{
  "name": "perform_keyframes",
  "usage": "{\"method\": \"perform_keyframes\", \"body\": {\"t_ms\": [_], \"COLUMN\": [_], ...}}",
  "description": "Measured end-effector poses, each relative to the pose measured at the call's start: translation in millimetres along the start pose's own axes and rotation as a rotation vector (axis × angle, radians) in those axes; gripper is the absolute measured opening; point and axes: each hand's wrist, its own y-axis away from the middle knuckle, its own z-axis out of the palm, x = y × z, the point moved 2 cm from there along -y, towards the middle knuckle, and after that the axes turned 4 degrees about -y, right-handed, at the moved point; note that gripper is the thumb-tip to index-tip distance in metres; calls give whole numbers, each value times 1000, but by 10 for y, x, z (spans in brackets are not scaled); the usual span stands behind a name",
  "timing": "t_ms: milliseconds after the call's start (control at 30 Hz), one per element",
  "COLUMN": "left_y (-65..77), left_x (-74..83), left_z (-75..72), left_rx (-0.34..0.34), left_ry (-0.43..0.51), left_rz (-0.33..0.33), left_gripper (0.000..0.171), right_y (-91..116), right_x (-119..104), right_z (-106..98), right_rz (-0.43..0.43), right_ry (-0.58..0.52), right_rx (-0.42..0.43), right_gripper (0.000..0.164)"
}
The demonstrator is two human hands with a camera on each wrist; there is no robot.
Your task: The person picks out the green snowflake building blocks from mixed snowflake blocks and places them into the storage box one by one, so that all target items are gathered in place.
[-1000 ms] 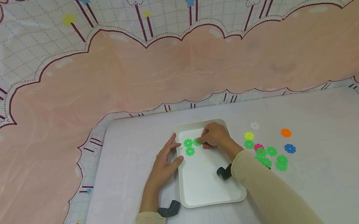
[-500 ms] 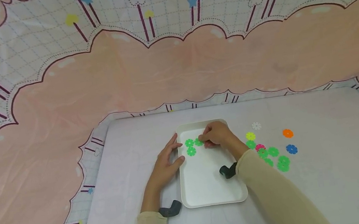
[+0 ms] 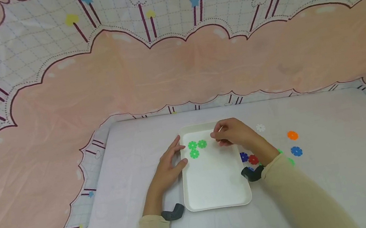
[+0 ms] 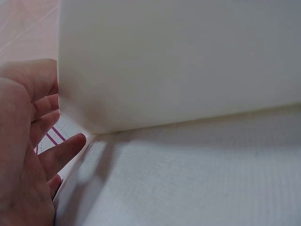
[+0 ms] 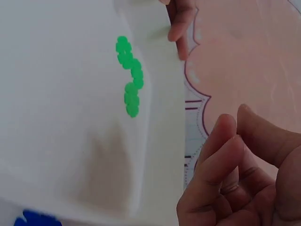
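Observation:
Three green flower-shaped plastic discs [image 3: 194, 153] lie near the far left corner of the white tray [image 3: 215, 184]; two form a row and one sits below the left disc. My right hand [image 3: 232, 134] hovers over the tray's far right part. In the right wrist view its thumb and fingertips are bent toward each other with nothing between them, and the green discs [image 5: 132, 100] lie apart from it. My left hand [image 3: 167, 167] rests with spread, fairly straight fingers along the tray's left rim. The left wrist view shows these fingers [image 4: 66, 153] beside the tray's edge.
Right of the tray, loose discs lie on the white table [image 3: 345, 153]: orange [image 3: 292, 135], blue [image 3: 296, 151], white [image 3: 260, 128], red [image 3: 253, 159] and dark blue [image 3: 244, 156]. My right forearm [image 3: 300, 187] covers part of this group. A patterned cloth [image 3: 198, 72] hangs behind.
My right hand has let go of the upper right green disc and moved right, away from it. The disc now lies fully in sight. My left hand stays at the rim.

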Motion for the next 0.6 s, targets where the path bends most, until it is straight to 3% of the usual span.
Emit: {"method": "perform_keyframes", "body": {"t_ms": [200, 600], "left_y": [-3, -2], "left_x": [-23, -33], "left_z": [5, 1], "left_rx": [-4, -7], "left_ry": [0, 6], "left_rz": [-16, -10], "left_gripper": [41, 41], "right_y": [182, 411], "right_x": [17, 239], "right_z": [-227, -580], "right_rz": [-86, -77], "right_ry": [76, 195], "right_rx": [-30, -36], "right_gripper": [23, 33]}}
